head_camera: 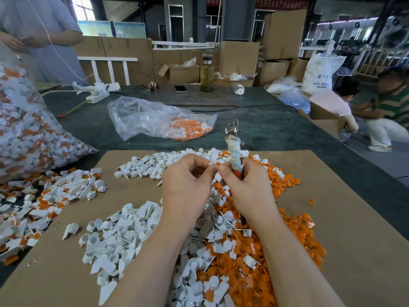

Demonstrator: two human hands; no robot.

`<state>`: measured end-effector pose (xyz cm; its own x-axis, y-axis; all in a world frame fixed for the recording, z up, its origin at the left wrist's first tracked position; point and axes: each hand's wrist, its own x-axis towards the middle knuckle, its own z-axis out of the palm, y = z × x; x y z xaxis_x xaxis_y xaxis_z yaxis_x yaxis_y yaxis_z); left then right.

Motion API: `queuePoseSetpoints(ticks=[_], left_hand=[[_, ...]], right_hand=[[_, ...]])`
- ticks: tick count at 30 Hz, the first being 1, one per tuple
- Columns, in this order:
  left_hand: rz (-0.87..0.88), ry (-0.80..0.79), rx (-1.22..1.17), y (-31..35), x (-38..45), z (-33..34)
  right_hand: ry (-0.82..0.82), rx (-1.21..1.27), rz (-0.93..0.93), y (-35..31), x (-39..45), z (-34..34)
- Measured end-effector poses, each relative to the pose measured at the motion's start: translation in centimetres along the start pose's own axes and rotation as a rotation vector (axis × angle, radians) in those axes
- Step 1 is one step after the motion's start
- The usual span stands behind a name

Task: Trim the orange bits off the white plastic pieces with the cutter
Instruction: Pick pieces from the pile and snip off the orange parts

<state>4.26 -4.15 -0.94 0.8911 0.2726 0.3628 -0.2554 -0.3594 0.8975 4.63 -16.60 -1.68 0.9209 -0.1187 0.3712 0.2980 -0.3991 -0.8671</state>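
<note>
Head view: above the cardboard sheet (332, 196), our left hand (188, 185) pinches 1 white plastic piece (213, 166) at its fingertips. Our right hand (245, 185) grips the cutter (233, 149), wrapped handles pressed together, tip upward.

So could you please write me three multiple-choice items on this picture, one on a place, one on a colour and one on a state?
1. Where does the glass bottle stand?
A. at the far side of the table, beside the phone
B. on the cardboard sheet
C. on the floor

2. What colour is the heap under the right hand?
A. blue
B. mostly orange
C. green

3. What is the right hand doing?
A. lying flat
B. hanging idle
C. holding the cutter

Answers: 1 A, the bottle stands far back on the dark table cover; 2 B, the orange bits lie piled there; 3 C, its fingers curl round the wrapped handle while the left hand pinches a small piece.
</note>
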Motion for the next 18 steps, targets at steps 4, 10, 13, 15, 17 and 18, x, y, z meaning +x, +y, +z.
queuePoseSetpoints(ticks=[4, 10, 13, 15, 17, 18], left_hand=[[0.007, -0.009, 0.018, 0.0, -0.1, 0.1], [-0.172, -0.022, -0.268, -0.2, 0.9, -0.9], [-0.206, -0.04, -0.425, -0.4, 1.2, -1.4], [-0.194, -0.041, -0.473, -0.5, 1.3, -1.6], [-0.186, -0.043, -0.485, -0.7, 1.4, -1.7], [-0.186, -0.044, -0.485, -0.7, 1.4, -1.7]], right_hand=[[-0.031, 0.038, 0.011, 0.0, 0.0, -0.1], [-0.316, -0.024, 0.033, -0.1, -0.1, -2.0], [-0.428, -0.098, 0.046, -0.2, -0.2, -2.6], [-0.464, -0.129, 0.046, -0.5, -0.3, -2.7], [-0.49, -0.128, 0.054, -0.6, -0.3, -2.8], [-0.503, -0.127, 0.057, -0.6, -0.3, -2.8]])
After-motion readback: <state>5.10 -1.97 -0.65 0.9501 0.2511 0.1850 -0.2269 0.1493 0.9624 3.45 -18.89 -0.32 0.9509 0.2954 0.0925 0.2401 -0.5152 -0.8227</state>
